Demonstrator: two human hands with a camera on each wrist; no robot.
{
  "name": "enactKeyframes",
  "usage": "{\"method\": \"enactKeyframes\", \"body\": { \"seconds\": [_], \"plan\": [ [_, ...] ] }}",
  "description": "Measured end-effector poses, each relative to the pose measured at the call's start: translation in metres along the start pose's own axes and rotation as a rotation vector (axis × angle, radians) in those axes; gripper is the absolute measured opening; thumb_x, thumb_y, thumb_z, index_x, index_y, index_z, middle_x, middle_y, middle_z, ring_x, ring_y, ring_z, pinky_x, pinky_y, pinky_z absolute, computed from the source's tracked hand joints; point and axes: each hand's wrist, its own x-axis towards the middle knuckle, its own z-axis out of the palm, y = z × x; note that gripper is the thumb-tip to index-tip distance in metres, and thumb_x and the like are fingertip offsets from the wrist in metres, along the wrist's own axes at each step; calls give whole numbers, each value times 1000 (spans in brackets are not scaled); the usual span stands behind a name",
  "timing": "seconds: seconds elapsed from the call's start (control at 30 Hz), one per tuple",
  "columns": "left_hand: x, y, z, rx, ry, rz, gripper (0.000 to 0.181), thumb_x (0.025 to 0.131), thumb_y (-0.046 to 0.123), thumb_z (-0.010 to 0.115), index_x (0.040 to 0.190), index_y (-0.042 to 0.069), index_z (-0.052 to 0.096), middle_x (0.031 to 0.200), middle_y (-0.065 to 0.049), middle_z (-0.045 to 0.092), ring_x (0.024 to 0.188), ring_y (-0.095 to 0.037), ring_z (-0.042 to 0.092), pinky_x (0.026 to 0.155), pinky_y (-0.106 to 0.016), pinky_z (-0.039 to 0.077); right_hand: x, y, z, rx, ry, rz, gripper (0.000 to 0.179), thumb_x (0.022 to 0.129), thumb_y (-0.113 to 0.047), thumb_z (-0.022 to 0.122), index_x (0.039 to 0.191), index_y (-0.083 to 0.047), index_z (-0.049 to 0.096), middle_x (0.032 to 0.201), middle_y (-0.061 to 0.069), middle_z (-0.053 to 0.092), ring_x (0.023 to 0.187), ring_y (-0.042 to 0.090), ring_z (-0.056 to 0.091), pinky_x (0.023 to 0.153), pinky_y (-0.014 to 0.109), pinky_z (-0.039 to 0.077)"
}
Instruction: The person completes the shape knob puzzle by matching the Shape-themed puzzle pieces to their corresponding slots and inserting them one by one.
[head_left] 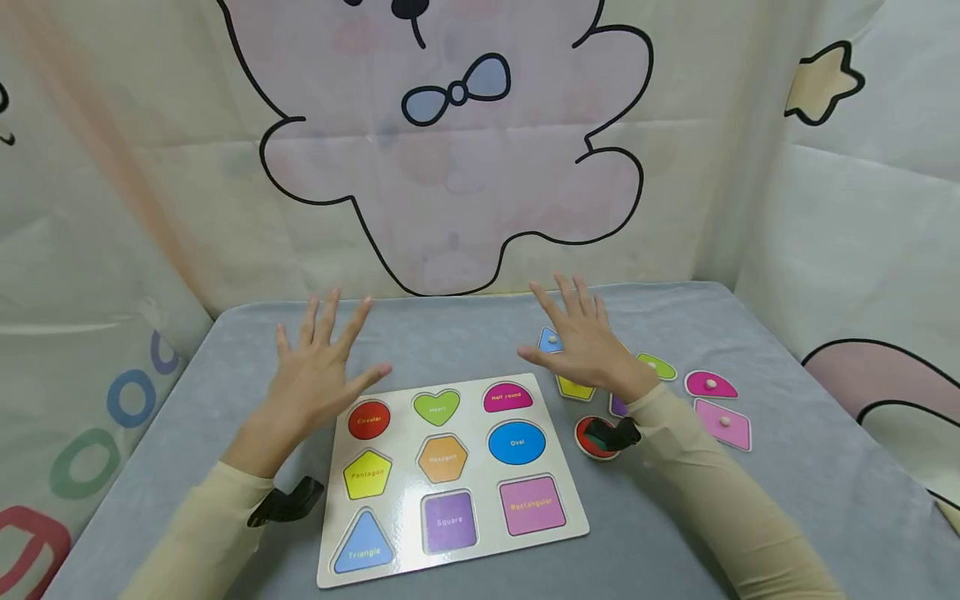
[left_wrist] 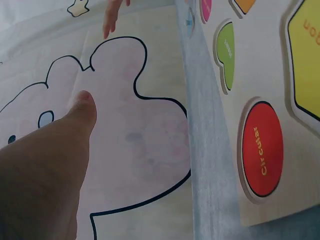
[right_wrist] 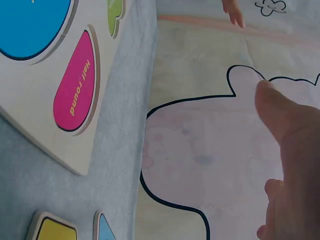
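Observation:
Both hands are raised with fingers spread, and neither holds anything. The left hand (head_left: 315, 375) hovers by the upper left corner of a white shape puzzle board (head_left: 405, 446), near its red circle recess (head_left: 369, 420). Beyond the board's upper right corner is the right hand (head_left: 588, 346), above loose knobbed pieces. It partly hides a blue piece (head_left: 550, 340), a yellow piece (head_left: 575, 388) and a purple piece (head_left: 618, 406). A red round piece (head_left: 596, 437) lies under the right wrist, partly covered by the black wrist camera. In the right wrist view, the thumb (right_wrist: 280, 107) points away from the board.
Right of the right hand lie a green piece (head_left: 657, 366), a magenta half-round piece (head_left: 710, 384) and a pink rectangular piece (head_left: 723, 423). A grey-blue cloth (head_left: 465, 342) covers the table. Printed curtains (head_left: 450, 183) stand behind it and at both sides.

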Motion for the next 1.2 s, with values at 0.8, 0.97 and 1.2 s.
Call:
{"method": "enactKeyframes", "body": {
  "seconds": [0.8,0.97,1.2],
  "plan": [
    [-41,-39,11,-293,-134,80,95,90,33,76,163,21,16,161,-23,30,144,-49,33,106,-77,34,-28,35,8,160,-40,-40,83,91,-39,73,159,-14,31,162,22,28,151,45,23,115,72,28],
    [-52,-44,11,-335,-181,58,97,89,34,78,163,21,17,160,-26,31,144,-50,32,103,-78,36,-39,36,10,190,-48,-50,79,90,-34,75,156,-11,38,159,22,35,148,45,30,113,72,31],
    [-61,-51,16,-417,-214,56,94,89,36,77,162,16,21,161,-25,31,144,-49,32,106,-76,34,-53,39,10,272,-90,-50,77,91,-33,75,156,-14,38,157,15,43,144,39,38,113,66,36]
  ]
}}
